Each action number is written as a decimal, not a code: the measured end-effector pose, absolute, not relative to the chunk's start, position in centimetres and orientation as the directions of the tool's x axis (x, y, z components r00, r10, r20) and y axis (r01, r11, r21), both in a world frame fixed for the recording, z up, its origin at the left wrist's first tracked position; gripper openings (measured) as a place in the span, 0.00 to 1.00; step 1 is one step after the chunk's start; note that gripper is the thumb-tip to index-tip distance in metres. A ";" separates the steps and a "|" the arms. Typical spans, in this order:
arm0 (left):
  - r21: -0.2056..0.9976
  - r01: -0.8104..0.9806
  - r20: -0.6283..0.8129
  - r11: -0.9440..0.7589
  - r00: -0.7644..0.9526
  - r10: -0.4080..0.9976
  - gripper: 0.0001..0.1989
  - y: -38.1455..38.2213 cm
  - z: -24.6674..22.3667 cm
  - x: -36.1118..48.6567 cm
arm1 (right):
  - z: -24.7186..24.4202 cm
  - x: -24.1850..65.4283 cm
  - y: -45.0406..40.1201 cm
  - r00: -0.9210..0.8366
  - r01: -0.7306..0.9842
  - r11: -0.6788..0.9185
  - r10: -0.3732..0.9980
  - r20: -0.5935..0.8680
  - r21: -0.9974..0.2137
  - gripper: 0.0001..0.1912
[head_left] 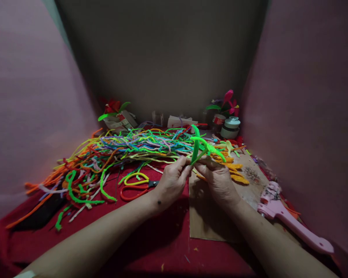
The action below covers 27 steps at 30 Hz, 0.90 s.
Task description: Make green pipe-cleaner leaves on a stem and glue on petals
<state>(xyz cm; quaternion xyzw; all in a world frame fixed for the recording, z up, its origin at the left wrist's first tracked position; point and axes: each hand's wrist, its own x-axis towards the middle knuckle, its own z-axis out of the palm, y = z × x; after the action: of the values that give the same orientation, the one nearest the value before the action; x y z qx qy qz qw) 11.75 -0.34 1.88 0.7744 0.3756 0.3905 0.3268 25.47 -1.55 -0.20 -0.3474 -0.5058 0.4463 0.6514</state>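
Observation:
Bright green pipe cleaners [195, 148], bent into leaf-like loops, stand up from between my fingertips. My left hand [174, 177] pinches their lower end, its fingers closed. Right beside it, my right hand [217, 179] is closed on the same green piece from the other side. Both hands are raised over the table near the edge of a brown board [204, 216]. Left of my left hand lie scissors [135, 186] with one yellow and one red handle. Orange-yellow pipe cleaner petals [239, 177] rest just beyond my right hand.
A large heap of coloured pipe cleaners [145, 144] spreads over the red cloth [150, 235]. A pink lever tool [295, 224] lies at the right. At the back stand a pale jar [231, 125], pink flowers [228, 98] and red flowers [113, 106]. Pale panels rise on both sides.

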 end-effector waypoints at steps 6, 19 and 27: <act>0.887 0.235 0.288 -0.398 0.395 0.873 0.07 -0.4 2.3 11.5 | -0.1 25.7 -1.5 0.070 -0.196 0.322 0.947 0.314 -0.926 0.07; 0.972 0.059 0.181 -0.226 0.416 0.891 0.09 -0.8 2.8 11.4 | -0.2 25.6 -1.4 0.034 -0.383 0.235 0.970 0.240 -0.893 0.05; 0.990 0.009 0.118 -0.143 0.517 0.848 0.11 -0.6 3.2 10.7 | -0.2 26.1 -1.2 -0.121 -0.465 0.157 0.964 0.238 -0.871 0.09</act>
<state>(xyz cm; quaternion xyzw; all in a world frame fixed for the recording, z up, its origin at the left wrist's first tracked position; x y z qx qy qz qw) 10.66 -0.61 3.19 0.6597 0.3246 0.3692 0.5684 26.12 -1.16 -0.17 -0.2705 -0.4605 0.5902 0.6053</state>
